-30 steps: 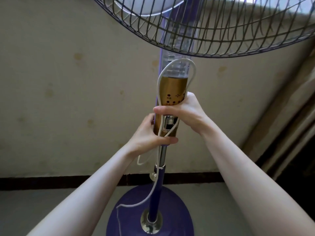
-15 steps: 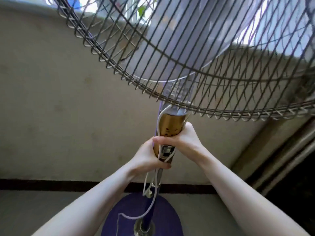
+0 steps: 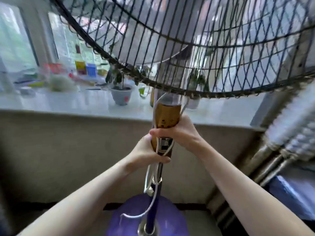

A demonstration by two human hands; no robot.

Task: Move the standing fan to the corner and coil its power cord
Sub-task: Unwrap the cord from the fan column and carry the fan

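The standing fan stands right in front of me. Its wire grille (image 3: 196, 53) fills the top of the view, its gold control column (image 3: 167, 116) is at centre, and its purple round base (image 3: 129, 218) is at the bottom. My right hand (image 3: 180, 133) grips the gold column. Just below it, my left hand (image 3: 146, 152) is closed around the column's lower end and the white power cord (image 3: 150, 178). The cord loops over the top of the column and hangs in loops down to the base.
A white windowsill (image 3: 68, 103) runs behind the fan, holding a potted plant (image 3: 121, 92), boxes and clutter. Below it is a beige wall. A radiator and pipes (image 3: 276, 150) slant at the right, with a blue surface (image 3: 293, 193) beneath.
The view has tilted upward, so the windowsill and window came into sight and the grille looms larger. Both hands keep the same grip on the column. More cord loops hang below my left hand.
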